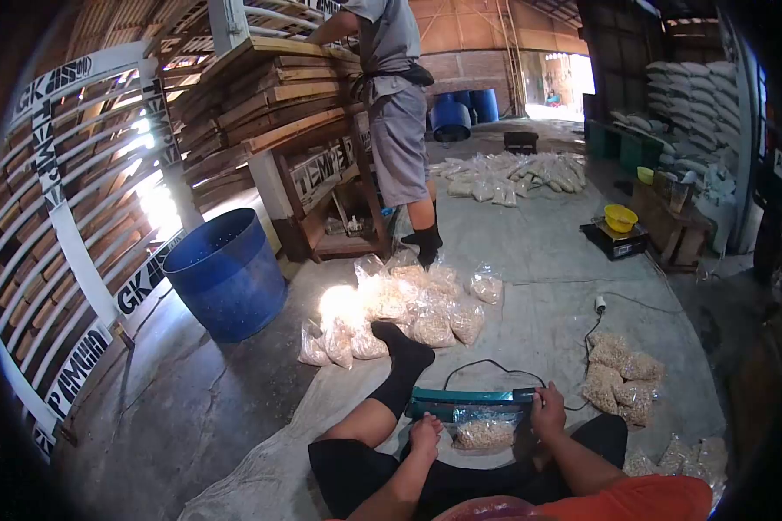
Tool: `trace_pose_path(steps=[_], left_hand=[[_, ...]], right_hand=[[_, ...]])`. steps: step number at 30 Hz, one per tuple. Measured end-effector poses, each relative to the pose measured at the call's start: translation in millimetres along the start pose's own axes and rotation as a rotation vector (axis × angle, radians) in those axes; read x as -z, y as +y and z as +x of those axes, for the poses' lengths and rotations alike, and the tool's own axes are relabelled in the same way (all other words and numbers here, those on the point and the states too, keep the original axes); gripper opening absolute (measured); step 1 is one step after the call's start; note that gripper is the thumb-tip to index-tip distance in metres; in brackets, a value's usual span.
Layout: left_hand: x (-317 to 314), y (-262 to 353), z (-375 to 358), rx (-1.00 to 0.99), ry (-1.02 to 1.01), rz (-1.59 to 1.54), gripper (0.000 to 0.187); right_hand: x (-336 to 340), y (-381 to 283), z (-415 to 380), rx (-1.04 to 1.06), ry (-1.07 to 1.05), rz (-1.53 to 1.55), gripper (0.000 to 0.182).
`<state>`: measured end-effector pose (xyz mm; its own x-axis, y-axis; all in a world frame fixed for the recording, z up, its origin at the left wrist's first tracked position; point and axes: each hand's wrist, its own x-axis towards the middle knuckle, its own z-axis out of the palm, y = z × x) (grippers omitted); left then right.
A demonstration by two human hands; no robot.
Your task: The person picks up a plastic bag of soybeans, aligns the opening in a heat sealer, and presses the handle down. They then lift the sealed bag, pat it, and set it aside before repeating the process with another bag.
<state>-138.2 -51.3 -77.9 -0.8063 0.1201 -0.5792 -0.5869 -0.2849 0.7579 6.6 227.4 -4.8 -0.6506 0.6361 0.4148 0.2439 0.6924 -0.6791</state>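
A long teal impulse sealer (478,397) lies across the floor in front of my crossed legs. A clear plastic bag of pale beans (484,434) sits against its near side, its upper part flat at the sealer. My left hand (425,436) is closed at the bag's upper left corner, close to the sealer's left end. My right hand (548,412) grips the right end of the sealer's arm, its fingers bent over it. The bag's top edge is hidden under the sealer arm.
Filled bags (408,304) are heaped beyond my foot, and more bags (626,378) lie to the right. A cord runs to a socket (599,304). A blue barrel (226,278) stands left, a yellow bowl (620,217) sits on a scale, and another person (395,113) stands at a wooden rack.
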Motion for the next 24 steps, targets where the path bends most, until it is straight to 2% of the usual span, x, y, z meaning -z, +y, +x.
trace_pose_path(steps=[2,4,7,16,20,24], left_hand=[[-3,4,-3,-0.005,0.026,0.005,0.030],[-1,4,-4,0.042,-0.003,0.049,0.037],[-1,3,-3,-0.005,0.024,0.005,0.031],[0,4,1,0.025,0.024,0.028,0.033],[6,5,-2,0.019,-0.029,-0.010,0.034],[8,31,-48,0.058,-0.097,-0.054,0.033]], right_hand=[[-3,3,-1,0.004,0.013,0.003,0.022],[-3,2,-1,-0.002,0.022,0.005,0.021],[-4,3,-2,0.002,0.032,-0.018,0.021],[-5,6,-2,-0.005,0.000,-0.044,0.025],[-6,6,-1,0.014,0.012,-0.034,0.023],[-8,7,0,0.041,0.039,-0.062,0.022]])
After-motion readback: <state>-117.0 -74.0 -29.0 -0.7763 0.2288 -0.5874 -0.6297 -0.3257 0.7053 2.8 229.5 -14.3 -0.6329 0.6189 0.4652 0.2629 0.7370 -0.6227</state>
